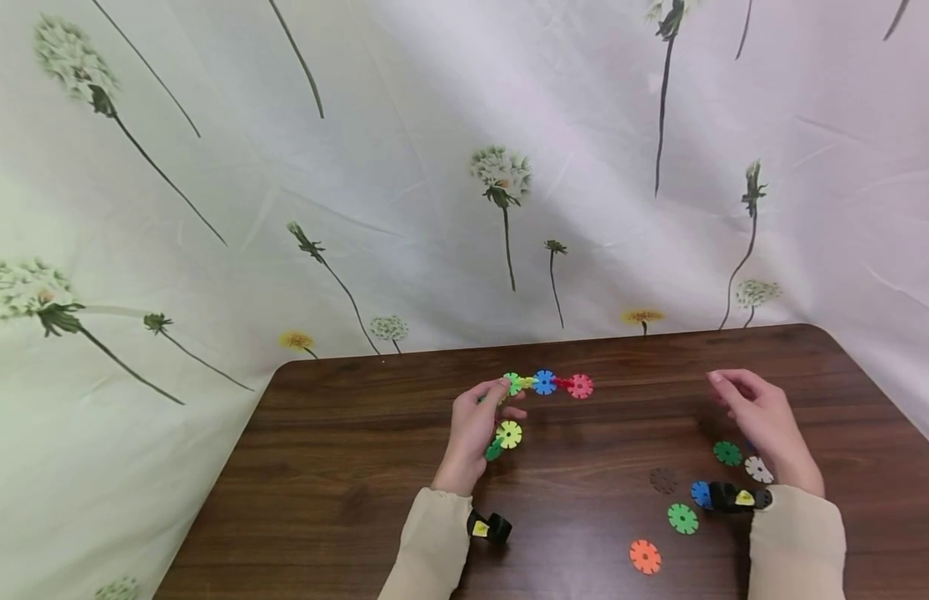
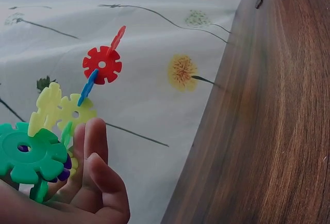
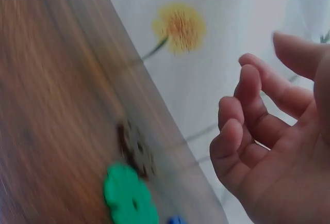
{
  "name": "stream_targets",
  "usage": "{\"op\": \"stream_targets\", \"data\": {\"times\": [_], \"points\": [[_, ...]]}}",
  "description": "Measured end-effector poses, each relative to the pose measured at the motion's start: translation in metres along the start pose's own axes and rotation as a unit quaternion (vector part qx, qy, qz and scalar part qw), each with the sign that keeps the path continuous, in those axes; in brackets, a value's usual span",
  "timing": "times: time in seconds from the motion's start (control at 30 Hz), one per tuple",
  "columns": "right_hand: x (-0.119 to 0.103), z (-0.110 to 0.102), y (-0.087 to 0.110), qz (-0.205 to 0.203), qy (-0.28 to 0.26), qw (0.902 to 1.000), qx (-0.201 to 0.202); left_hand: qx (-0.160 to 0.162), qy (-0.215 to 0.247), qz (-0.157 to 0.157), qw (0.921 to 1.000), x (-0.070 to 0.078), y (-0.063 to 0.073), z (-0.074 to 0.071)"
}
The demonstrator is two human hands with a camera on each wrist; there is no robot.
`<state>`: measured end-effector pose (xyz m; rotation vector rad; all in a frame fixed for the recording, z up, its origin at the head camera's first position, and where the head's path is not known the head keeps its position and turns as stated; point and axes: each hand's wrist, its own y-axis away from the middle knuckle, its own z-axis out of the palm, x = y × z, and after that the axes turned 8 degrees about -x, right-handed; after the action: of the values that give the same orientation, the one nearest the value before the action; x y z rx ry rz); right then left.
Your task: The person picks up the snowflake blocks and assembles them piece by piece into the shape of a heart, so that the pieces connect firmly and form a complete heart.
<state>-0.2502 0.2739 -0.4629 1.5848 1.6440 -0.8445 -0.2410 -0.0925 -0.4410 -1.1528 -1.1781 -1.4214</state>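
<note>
Above the wood-grain tabletop (image 1: 344, 450), left of its middle, the left hand (image 1: 470, 429) grips a chain of slotted plastic discs (image 1: 538, 383), its fingers bent around the near part. One arm of the chain reaches rightward from the fingertips, with green, yellow, blue and red discs joined edge into slot, and ends in a pinkish-red disc (image 1: 581, 392). Nearer the palm hang a pale yellow disc (image 1: 512, 427) and a darker green one.

Well apart, over the table's right side, the right hand (image 1: 760, 417) is raised with fingers loosely curled, thumb apart from them, holding nothing. Below it lie a dark green disc (image 1: 722, 450) and a white disc (image 1: 754, 473). Further left and nearer the person are a dark brown disc (image 1: 659, 482), a blue disc (image 1: 700, 490) partly covered by the right wrist's black camera (image 1: 726, 497), a light green disc (image 1: 678, 523) and an orange disc (image 1: 640, 561).

Both sleeves (image 1: 427, 542) are beige. Behind the table hangs a whitish cloth (image 1: 419, 250) printed with dandelions.
</note>
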Motion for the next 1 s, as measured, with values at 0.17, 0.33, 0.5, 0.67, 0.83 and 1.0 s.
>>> {"op": "stream_targets", "data": {"times": [0.17, 0.33, 0.5, 0.67, 0.83, 1.0], "points": [[0.012, -0.007, 0.006, 0.007, 0.044, 0.9983, -0.036, 0.001, 0.003, 0.001, 1.0, 0.0, 0.002, 0.0], [0.021, -0.012, 0.009, 0.001, 0.08, 0.9924, -0.094, -0.001, 0.003, -0.001, 1.0, 0.0, 0.002, 0.001], [0.031, -0.014, 0.008, -0.016, 0.12, 0.9864, -0.11, -0.003, 0.005, -0.004, 1.0, 0.0, 0.001, 0.001], [0.036, -0.012, 0.005, -0.034, 0.135, 0.9836, -0.115, -0.004, 0.005, -0.001, 1.0, -0.001, 0.0, 0.0], [0.035, -0.009, 0.005, -0.03, 0.15, 0.982, -0.11, -0.004, 0.01, 0.002, 0.9999, -0.002, 0.0, 0.0], [0.033, -0.008, 0.005, -0.03, 0.168, 0.9795, -0.108, -0.005, 0.011, 0.002, 0.9999, -0.002, 0.001, 0.0]]}}
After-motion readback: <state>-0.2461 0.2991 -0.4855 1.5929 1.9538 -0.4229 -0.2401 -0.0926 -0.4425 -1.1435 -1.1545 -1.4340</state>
